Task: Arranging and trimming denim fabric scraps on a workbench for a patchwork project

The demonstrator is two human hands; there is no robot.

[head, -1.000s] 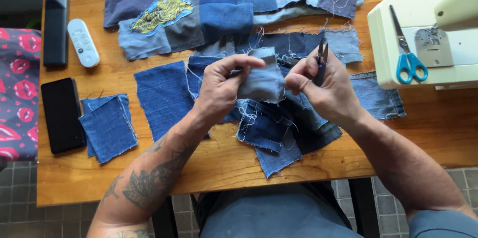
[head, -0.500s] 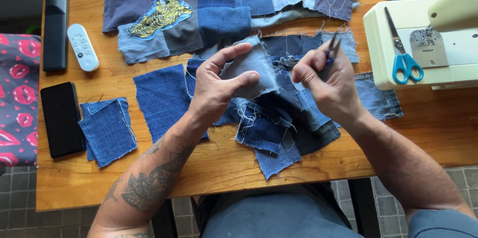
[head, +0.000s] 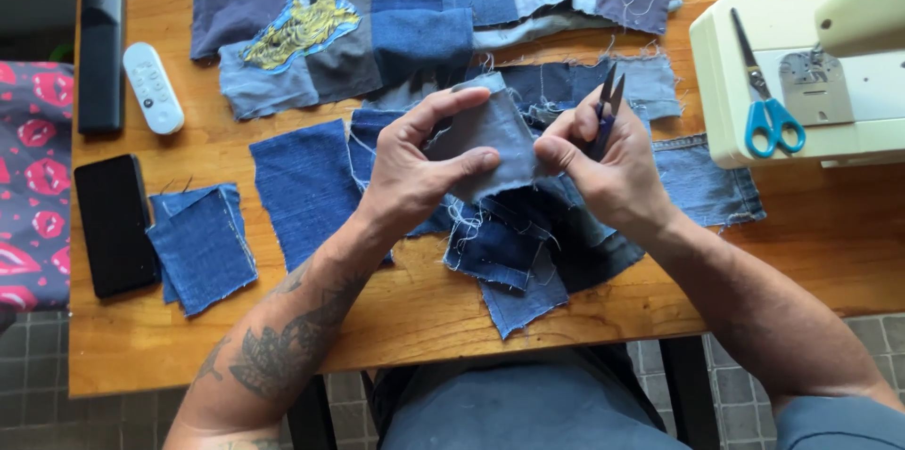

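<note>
Fingers (head: 476, 163) of my left hand (head: 415, 167) pinch the grey-blue denim patch (head: 495, 134), thumb on its front, holding it above the denim scraps (head: 509, 243) on the table (head: 424, 309). My right hand (head: 613, 172) grips dark thread snips (head: 606, 111) at the patch's right edge, blades slightly parted.

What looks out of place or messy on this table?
The scissors lie on the sewing machine bed, by the needle plate. Denim patches have frayed edges with loose threads. Nothing looks spilled or broken.
</note>
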